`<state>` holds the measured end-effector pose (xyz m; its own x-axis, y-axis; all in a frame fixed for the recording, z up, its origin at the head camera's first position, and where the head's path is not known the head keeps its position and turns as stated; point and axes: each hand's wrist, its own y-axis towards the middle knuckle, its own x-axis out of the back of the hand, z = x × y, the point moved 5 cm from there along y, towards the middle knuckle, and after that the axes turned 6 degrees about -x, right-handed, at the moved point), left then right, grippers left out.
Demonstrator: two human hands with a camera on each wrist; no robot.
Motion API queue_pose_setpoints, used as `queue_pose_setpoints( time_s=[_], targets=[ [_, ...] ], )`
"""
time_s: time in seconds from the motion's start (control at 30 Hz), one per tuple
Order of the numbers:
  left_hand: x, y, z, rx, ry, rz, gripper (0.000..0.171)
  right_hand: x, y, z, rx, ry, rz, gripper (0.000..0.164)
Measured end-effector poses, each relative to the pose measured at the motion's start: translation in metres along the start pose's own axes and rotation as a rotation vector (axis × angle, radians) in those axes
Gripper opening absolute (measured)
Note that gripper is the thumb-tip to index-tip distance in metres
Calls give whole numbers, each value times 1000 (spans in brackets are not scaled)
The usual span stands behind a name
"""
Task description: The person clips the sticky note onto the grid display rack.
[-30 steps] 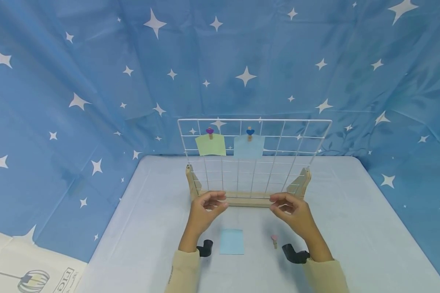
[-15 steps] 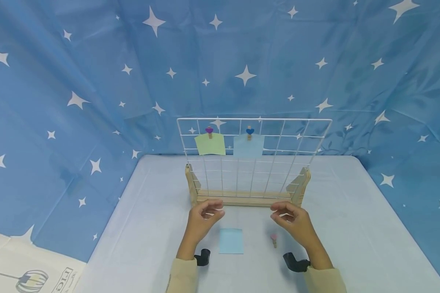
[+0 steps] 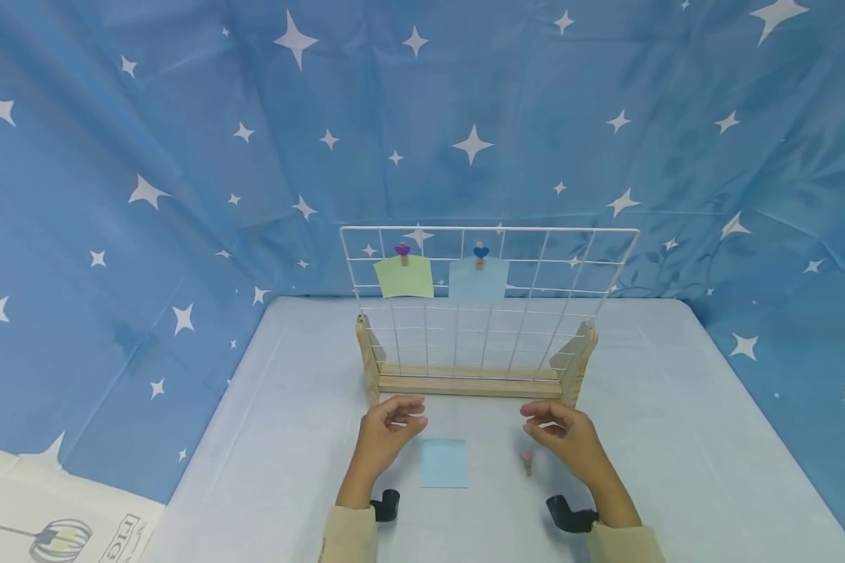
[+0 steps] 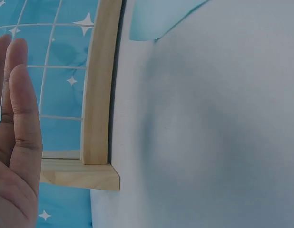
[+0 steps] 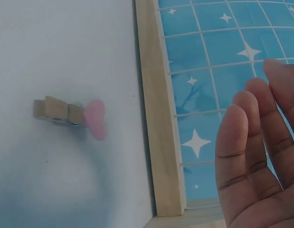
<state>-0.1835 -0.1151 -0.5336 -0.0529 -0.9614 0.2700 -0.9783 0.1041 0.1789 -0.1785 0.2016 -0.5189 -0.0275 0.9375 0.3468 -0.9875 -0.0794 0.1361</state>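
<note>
Above the table, my left hand [image 3: 387,428] hovers with relaxed fingers and holds nothing. My right hand [image 3: 566,434] mirrors it on the other side, also holding nothing. Flat between and a little nearer than the hands lies a blue paper sheet [image 3: 444,463]. To its right, by my right hand, is a small wooden clothespin [image 5: 59,110] with a pink heart. Beyond both hands stands a white wire grid [image 3: 521,313] in a wooden base [image 3: 468,385]. A purple-heart clothespin [image 3: 404,252] holds a green paper [image 3: 403,280] on it; a blue-heart clothespin [image 3: 480,252] holds a light blue paper [image 3: 477,285].
A blue curtain [image 3: 422,102] with white stars hangs behind the white table [image 3: 289,391]. Black wrist devices [image 3: 570,516] are worn on both forearms. Cream printed cloth [image 3: 56,508] shows at the lower left.
Both hands have drawn back from the grid's base towards me, lower in the head view. The papers and clothespins stay where they were.
</note>
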Motion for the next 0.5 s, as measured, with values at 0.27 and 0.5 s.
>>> queue_pose_setpoints(
  time_s=[0.27, 0.5],
  targets=[
    [-3, -4, 11, 49, 19, 10, 31, 0, -6, -12, -26, -18, 17, 19],
    [-5, -8, 19, 67, 29, 6, 29, -1, -9, -21, -80, -18, 48, 19]
  ],
)
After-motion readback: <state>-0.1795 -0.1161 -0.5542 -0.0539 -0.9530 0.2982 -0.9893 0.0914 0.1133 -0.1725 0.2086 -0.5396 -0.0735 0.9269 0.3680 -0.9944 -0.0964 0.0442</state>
